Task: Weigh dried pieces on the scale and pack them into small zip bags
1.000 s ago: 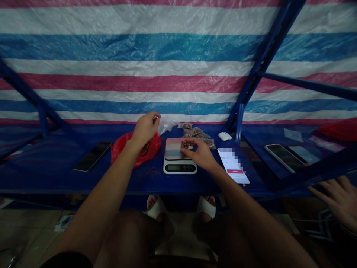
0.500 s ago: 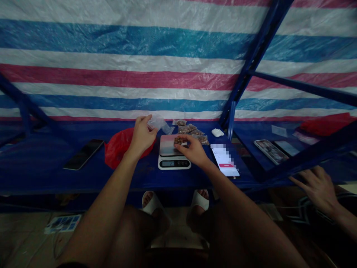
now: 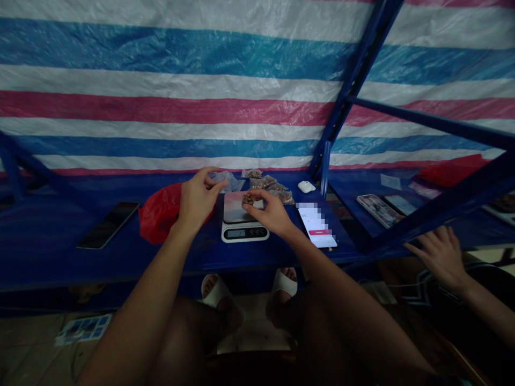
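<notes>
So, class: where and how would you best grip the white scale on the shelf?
Probably by the base's left and right edges, from above: the scale lies flat and low, its display faces front, and the right hand holds brown pieces over its platform.

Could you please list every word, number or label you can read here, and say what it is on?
Nothing is legible.
Scale display: lit digits, too blurred.
Lit phone screen: pixelated above, the rest too small.
Phones at the right: too small.
Floor cards: blurred.
Clear bag in left hand, packet in right hand: no print visible.
</notes>
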`<action>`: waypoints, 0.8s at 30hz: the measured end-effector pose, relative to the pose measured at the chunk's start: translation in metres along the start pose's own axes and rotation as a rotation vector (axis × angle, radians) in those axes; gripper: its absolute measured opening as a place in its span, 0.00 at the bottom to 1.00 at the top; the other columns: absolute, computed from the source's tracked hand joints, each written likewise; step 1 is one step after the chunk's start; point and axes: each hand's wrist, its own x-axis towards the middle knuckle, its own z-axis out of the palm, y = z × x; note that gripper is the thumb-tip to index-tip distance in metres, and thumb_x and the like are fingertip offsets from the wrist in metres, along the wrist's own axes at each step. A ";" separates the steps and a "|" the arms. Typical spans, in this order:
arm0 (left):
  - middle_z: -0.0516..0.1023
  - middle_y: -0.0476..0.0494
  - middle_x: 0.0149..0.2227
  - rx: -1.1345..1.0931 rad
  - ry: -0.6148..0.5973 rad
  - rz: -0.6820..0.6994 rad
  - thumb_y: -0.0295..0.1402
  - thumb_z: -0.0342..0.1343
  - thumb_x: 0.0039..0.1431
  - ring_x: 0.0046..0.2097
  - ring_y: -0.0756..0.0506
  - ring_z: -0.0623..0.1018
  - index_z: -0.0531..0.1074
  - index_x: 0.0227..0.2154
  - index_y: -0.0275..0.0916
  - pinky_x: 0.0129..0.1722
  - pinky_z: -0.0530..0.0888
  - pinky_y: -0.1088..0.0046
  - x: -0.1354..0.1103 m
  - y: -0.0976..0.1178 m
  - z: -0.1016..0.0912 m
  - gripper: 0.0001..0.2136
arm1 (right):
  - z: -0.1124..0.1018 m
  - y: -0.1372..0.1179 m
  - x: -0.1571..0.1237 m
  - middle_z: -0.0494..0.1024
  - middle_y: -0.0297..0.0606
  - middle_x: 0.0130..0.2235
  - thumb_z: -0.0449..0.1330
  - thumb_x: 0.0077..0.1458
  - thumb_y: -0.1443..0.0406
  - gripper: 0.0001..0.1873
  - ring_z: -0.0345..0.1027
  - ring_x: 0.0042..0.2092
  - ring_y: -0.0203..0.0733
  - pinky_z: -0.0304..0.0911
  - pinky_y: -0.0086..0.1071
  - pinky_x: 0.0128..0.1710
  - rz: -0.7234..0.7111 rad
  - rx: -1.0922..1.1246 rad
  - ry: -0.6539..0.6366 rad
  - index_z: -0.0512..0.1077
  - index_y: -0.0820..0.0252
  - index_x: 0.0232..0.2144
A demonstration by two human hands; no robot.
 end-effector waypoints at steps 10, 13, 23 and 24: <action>0.82 0.40 0.47 0.116 -0.205 0.247 0.33 0.68 0.66 0.44 0.40 0.81 0.81 0.58 0.39 0.53 0.80 0.59 -0.004 0.001 0.003 0.19 | 0.004 -0.003 0.001 0.88 0.44 0.55 0.72 0.59 0.57 0.22 0.82 0.56 0.52 0.75 0.50 0.60 -0.028 0.077 -0.015 0.80 0.54 0.55; 0.79 0.39 0.52 0.135 -0.306 0.279 0.32 0.74 0.58 0.46 0.41 0.81 0.78 0.63 0.38 0.55 0.81 0.58 -0.005 -0.003 0.004 0.29 | 0.005 0.002 0.002 0.87 0.45 0.56 0.72 0.60 0.59 0.22 0.83 0.56 0.53 0.75 0.51 0.61 -0.032 0.110 -0.022 0.80 0.54 0.56; 0.74 0.35 0.65 0.181 -0.367 0.376 0.27 0.69 0.59 0.63 0.35 0.80 0.75 0.67 0.42 0.65 0.79 0.55 -0.006 -0.004 0.001 0.32 | 0.006 -0.002 0.006 0.87 0.44 0.57 0.71 0.60 0.58 0.24 0.82 0.56 0.53 0.75 0.53 0.63 -0.079 0.115 -0.028 0.78 0.53 0.57; 0.75 0.34 0.65 0.197 -0.374 0.381 0.28 0.69 0.60 0.64 0.34 0.80 0.75 0.68 0.41 0.66 0.79 0.54 -0.006 -0.002 0.000 0.32 | 0.006 -0.002 0.006 0.87 0.43 0.57 0.72 0.60 0.58 0.24 0.82 0.57 0.53 0.75 0.53 0.64 -0.080 0.130 -0.027 0.78 0.52 0.58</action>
